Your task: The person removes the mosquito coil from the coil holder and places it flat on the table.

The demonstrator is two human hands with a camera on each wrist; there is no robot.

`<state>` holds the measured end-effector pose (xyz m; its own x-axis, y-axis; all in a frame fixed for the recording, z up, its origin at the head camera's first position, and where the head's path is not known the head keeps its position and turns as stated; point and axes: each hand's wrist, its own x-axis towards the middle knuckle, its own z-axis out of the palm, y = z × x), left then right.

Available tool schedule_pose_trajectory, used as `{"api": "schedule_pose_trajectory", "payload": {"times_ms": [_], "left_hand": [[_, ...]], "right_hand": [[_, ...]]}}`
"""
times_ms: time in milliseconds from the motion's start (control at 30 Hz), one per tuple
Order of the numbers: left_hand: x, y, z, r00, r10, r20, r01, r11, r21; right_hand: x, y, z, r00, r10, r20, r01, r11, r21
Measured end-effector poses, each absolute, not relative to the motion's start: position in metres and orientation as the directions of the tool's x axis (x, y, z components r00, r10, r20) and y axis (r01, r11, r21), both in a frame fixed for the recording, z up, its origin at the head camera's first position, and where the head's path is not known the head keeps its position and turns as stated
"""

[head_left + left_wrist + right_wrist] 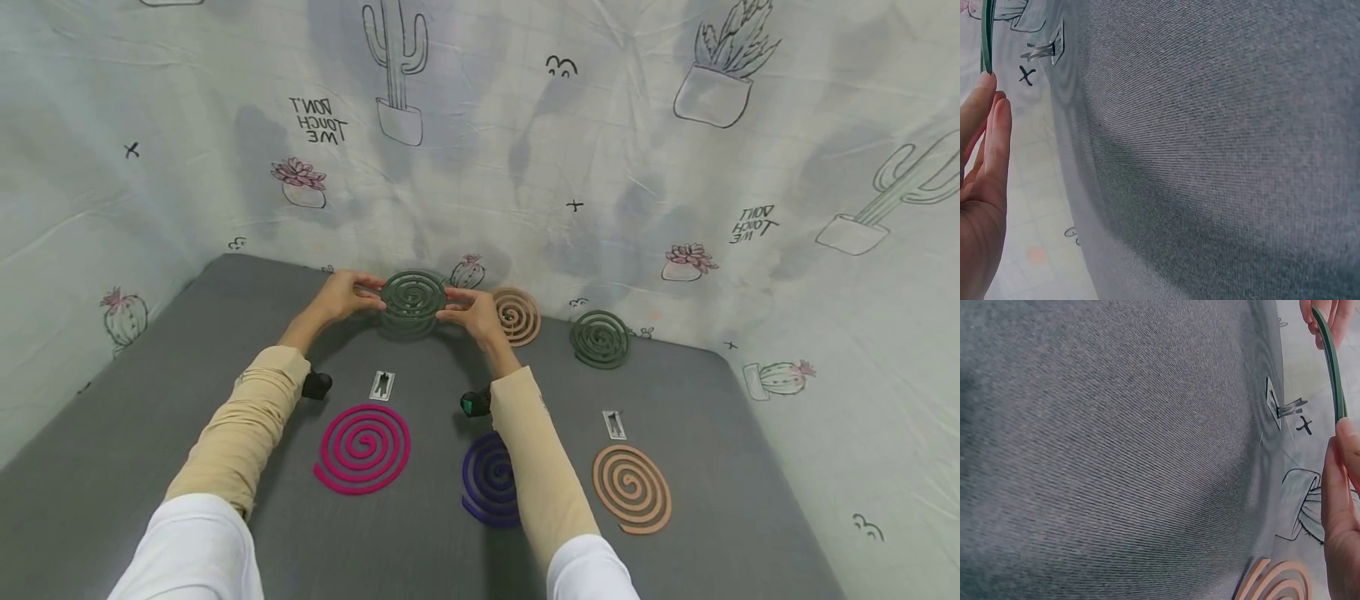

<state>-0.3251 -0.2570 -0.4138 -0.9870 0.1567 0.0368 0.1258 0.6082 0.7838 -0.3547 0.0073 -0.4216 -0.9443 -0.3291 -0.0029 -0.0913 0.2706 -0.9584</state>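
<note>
Cactus-print cloth (480,108) hangs around a grey surface (427,542). Near its far edge, the left hand (345,296) and right hand (474,315) hold a green coil (413,296) raised, their fingers pinching its opposite sides; a pink coil (363,447) and a purple coil (499,472) lie farther from that edge.

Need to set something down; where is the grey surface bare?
The grey surface is bare left of the left sleeve, and right of the front orange coil, up to the printed cloth. The back is crowded: the left hand and right hand hold a green coil near the rear orange coil.
</note>
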Motion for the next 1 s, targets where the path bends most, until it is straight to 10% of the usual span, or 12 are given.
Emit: {"api": "schedule_pose_trajectory", "payload": {"times_ms": [1000], "left_hand": [[-0.302,-0.255,-0.415,-0.983,0.183,0.009,0.125,0.633,0.764]], "right_hand": [[-0.328,0.015,-0.426,-0.936,-0.35,-0.021,-0.09,0.298,-0.95]]}}
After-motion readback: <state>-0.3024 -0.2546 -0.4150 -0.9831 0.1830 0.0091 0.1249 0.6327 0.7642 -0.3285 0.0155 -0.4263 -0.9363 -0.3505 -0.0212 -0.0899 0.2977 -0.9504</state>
